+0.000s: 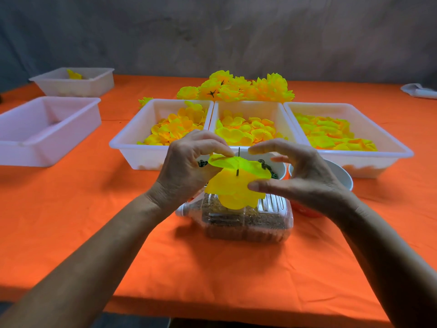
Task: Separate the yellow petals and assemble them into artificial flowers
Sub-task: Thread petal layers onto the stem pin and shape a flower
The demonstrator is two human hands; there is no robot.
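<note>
Left hand (pixel 186 166) pinches yellow petals (pixel 234 183) threaded on a thin stem (pixel 238 162), held between both hands above a plastic bottle (pixel 246 221) mid-desk. Right hand (pixel 300 176), fingers spread, thumb touching the petals' right edge. Three petal trays (pixel 350 152) behind.

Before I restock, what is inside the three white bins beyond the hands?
Left bin, middle bin and right bin each hold loose yellow petals. The petals cover much of each floor.
</note>
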